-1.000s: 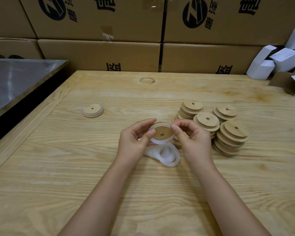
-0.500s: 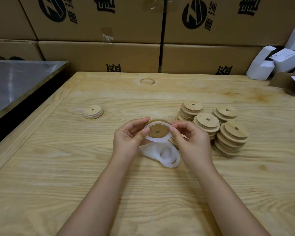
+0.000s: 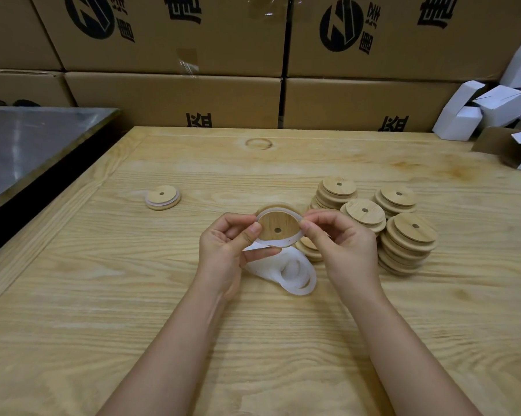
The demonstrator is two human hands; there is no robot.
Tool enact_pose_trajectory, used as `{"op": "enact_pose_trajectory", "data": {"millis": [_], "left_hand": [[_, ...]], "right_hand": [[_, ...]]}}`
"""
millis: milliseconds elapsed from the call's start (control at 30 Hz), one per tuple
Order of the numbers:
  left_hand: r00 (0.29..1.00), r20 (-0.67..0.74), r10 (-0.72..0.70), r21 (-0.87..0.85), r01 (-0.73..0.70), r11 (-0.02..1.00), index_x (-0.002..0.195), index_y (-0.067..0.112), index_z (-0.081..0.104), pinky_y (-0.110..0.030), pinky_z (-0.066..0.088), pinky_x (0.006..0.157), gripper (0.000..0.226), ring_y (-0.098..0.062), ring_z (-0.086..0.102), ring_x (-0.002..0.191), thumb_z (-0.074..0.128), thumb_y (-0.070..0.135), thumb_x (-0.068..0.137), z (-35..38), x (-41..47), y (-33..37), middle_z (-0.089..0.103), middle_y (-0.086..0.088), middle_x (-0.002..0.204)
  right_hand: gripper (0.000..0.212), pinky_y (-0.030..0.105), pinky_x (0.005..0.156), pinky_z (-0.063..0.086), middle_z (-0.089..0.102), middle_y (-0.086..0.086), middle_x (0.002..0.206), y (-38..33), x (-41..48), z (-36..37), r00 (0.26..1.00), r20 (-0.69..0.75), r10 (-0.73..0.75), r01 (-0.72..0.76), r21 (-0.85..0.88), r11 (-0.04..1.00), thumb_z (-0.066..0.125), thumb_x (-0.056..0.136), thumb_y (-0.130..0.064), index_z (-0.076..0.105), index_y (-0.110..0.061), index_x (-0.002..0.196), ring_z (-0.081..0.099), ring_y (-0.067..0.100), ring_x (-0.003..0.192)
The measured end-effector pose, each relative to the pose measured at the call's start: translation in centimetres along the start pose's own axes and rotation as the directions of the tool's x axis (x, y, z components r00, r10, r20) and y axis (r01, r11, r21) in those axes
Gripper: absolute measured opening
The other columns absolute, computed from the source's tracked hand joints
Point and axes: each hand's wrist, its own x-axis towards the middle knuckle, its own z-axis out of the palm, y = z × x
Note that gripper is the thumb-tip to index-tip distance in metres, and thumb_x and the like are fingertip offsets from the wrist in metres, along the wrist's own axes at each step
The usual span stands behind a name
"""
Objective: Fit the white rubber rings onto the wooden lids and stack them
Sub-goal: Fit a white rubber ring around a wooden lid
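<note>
Both hands hold one round wooden lid [image 3: 278, 225] with a small centre hole above the table. A white rubber ring [image 3: 283, 243] lies loosely around the lid's inner step. My left hand [image 3: 226, 250] pinches the ring and lid at their left edge, my right hand [image 3: 340, 247] pinches them at the right edge. Under the hands lies a heap of white rings [image 3: 289, 273]. Several stacks of bare wooden lids [image 3: 409, 241] stand to the right. One lid with a ring fitted [image 3: 162, 197] lies alone at the left.
The wooden table [image 3: 133, 295] has a raised rim along its left edge. A metal surface [image 3: 28, 142] lies beyond it at the left. Cardboard boxes [image 3: 175, 97] wall the back, and white folded cartons [image 3: 478, 112] pile up at the back right.
The hands have lifted the lid a little further from me and spread the ring wider around it; its lower part now hangs below the lid.
</note>
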Motion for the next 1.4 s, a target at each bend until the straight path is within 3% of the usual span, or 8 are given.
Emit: {"op": "enact_pose_trajectory", "data": {"millis": [200, 300, 433, 600, 933, 1100, 1267, 1400], "left_hand": [[1.000, -0.024, 0.007, -0.020, -0.008, 1.000, 0.071, 0.007, 0.062, -0.038, 0.059, 0.055, 0.007, -0.014, 0.069, 0.070, 0.066, 0.004, 0.066, 0.1, 0.0, -0.1, 0.067, 0.002, 0.066], [1.000, -0.028, 0.012, -0.024, -0.012, 1.000, 0.064, 0.013, 0.066, -0.039, 0.059, 0.057, 0.009, -0.013, 0.069, 0.075, 0.066, 0.003, 0.066, 0.0, 0.1, -0.1, 0.068, 0.002, 0.072], [0.999, -0.039, 0.001, -0.040, -0.003, 0.999, 0.061, 0.016, 0.067, -0.042, 0.059, 0.061, 0.012, -0.018, 0.069, 0.081, 0.066, 0.004, 0.066, -0.3, 0.2, -0.1, 0.069, -0.003, 0.081], [0.999, -0.032, -0.031, -0.090, 0.028, 0.996, 0.060, 0.016, 0.065, -0.041, 0.058, 0.060, 0.014, -0.020, 0.069, 0.082, 0.063, 0.004, 0.068, -0.3, 0.3, 0.0, 0.069, -0.006, 0.081], [0.993, -0.037, -0.110, -0.194, 0.100, 0.976, 0.071, 0.013, 0.063, -0.038, 0.058, 0.057, 0.008, -0.017, 0.070, 0.077, 0.061, 0.005, 0.072, 0.0, 0.1, -0.2, 0.071, -0.005, 0.076], [0.992, -0.011, -0.124, -0.202, 0.119, 0.972, 0.085, 0.009, 0.059, -0.036, 0.058, 0.062, 0.014, -0.016, 0.068, 0.082, 0.064, 0.009, 0.072, 0.4, 0.0, -0.5, 0.068, -0.007, 0.084], [0.992, -0.014, -0.124, -0.219, 0.118, 0.968, 0.081, 0.011, 0.062, -0.036, 0.058, 0.063, 0.012, -0.015, 0.068, 0.082, 0.065, 0.007, 0.071, 0.5, 0.0, -0.5, 0.067, -0.005, 0.083], [0.992, -0.012, -0.125, -0.221, 0.119, 0.968, 0.082, 0.009, 0.060, -0.037, 0.058, 0.065, 0.013, -0.018, 0.068, 0.085, 0.065, 0.007, 0.071, 0.2, 0.0, -0.4, 0.067, -0.007, 0.086]], "right_hand": [[0.008, 0.017, 0.072, 0.051, 0.070, -0.005, 0.082, 0.3, -0.3, 0.5, 0.998, -0.025, 0.058, -0.058, -0.006, 0.998, 0.068, 0.084, -0.009, 0.067, -0.016, 0.079, 0.066, 0.007, 0.078], [0.010, 0.025, 0.074, 0.055, 0.071, -0.004, 0.082, 0.2, -0.4, 0.7, 0.996, -0.037, 0.085, -0.085, -0.016, 0.996, 0.067, 0.085, -0.010, 0.067, -0.019, 0.080, 0.068, 0.014, 0.081], [0.010, 0.027, 0.074, 0.055, 0.071, -0.007, 0.079, 0.1, -0.5, 0.8, 0.995, -0.014, 0.104, -0.104, -0.059, 0.993, 0.067, 0.086, -0.013, 0.067, -0.020, 0.079, 0.067, 0.010, 0.078], [0.014, 0.024, 0.073, 0.055, 0.071, 0.000, 0.081, 0.0, -0.5, 1.0, 0.996, -0.023, 0.086, -0.087, -0.028, 0.996, 0.065, 0.087, -0.008, 0.067, -0.019, 0.079, 0.069, 0.014, 0.077], [0.017, 0.018, 0.073, 0.052, 0.071, -0.010, 0.080, -0.3, -0.4, 0.8, 0.998, 0.016, 0.057, -0.057, 0.012, 0.998, 0.068, 0.083, -0.004, 0.067, -0.019, 0.074, 0.066, 0.007, 0.078], [0.011, 0.013, 0.063, 0.047, 0.068, -0.012, 0.070, -0.4, -0.5, 0.9, 0.995, -0.041, 0.087, -0.086, 0.015, 0.996, 0.068, 0.084, -0.011, 0.067, -0.019, 0.076, 0.060, -0.001, 0.065], [0.009, 0.013, 0.062, 0.046, 0.067, -0.013, 0.069, -0.3, -0.6, 1.1, 0.993, -0.044, 0.107, -0.105, 0.037, 0.994, 0.068, 0.083, -0.008, 0.066, -0.016, 0.078, 0.060, -0.001, 0.065], [0.009, 0.020, 0.070, 0.051, 0.071, -0.006, 0.078, -0.2, -0.5, 1.0, 0.990, -0.037, 0.132, -0.131, 0.031, 0.991, 0.069, 0.084, -0.010, 0.068, -0.018, 0.079, 0.065, 0.004, 0.075]]}}
